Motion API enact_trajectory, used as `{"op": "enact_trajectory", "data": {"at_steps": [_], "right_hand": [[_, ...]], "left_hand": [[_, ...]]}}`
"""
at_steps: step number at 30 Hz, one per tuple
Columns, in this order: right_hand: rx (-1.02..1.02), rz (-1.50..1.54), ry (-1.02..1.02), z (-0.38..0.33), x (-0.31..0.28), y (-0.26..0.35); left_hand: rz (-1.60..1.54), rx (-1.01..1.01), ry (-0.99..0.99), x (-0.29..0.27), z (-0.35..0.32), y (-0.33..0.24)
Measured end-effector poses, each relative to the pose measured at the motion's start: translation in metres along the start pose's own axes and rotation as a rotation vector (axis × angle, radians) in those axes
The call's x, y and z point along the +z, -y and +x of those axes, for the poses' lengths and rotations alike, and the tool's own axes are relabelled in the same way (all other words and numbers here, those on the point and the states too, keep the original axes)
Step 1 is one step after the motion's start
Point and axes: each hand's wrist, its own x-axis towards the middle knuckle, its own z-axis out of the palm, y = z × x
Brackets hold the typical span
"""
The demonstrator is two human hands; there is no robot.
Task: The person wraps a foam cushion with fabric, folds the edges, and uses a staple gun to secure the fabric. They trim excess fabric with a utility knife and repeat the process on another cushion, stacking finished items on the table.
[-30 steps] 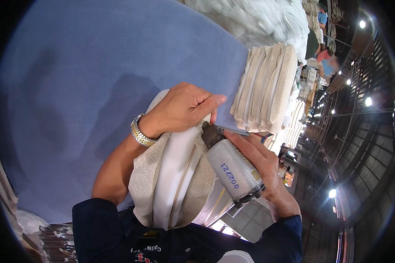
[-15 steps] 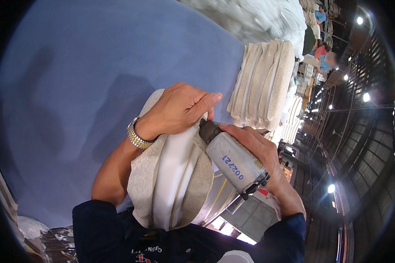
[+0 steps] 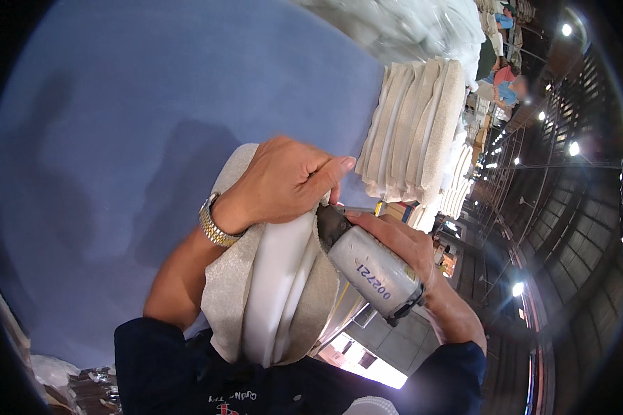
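A beige fabric cushion cover (image 3: 230,294) with white padding (image 3: 275,290) in its long opening stands against my torso. My left hand (image 3: 284,176), a watch on its wrist, is closed on the cover's upper edge, pinching the fabric between thumb and fingers. In my right hand (image 3: 401,238) is a hand-held power tool (image 3: 374,270) with a grey cylindrical body and a dark narrow head. The tool's head meets the fabric edge just below my left fingertips. How its tip sits on the fabric is hidden.
A blue-grey surface (image 3: 118,90) spreads to the left and far side. At its right edge stands a row of similar beige cushions (image 3: 412,128), with clear plastic wrapping (image 3: 422,31) beyond. Other people (image 3: 509,86) are at the far upper right.
The tool's body and my right hand have shifted slightly down and to the right. My left hand keeps its pinch on the cover, with only a small shift.
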Motion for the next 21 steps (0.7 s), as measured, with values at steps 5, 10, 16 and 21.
{"op": "enact_trajectory", "data": {"at_steps": [5,10,16,21], "right_hand": [[-0.035,-0.050,-0.169,-0.012,0.009,0.007],[-0.029,-0.033,-0.262,-0.015,0.005,0.010],[-0.024,-0.013,-0.198,-0.008,0.011,0.010],[-0.015,-0.012,-0.175,-0.011,0.013,0.008]], "left_hand": [[0.025,0.004,0.039,-0.002,0.000,-0.001],[0.009,-0.005,0.048,-0.004,-0.001,-0.003],[0.023,-0.026,0.081,-0.006,-0.001,-0.004],[-0.008,0.009,0.060,-0.006,-0.001,-0.005]]}}
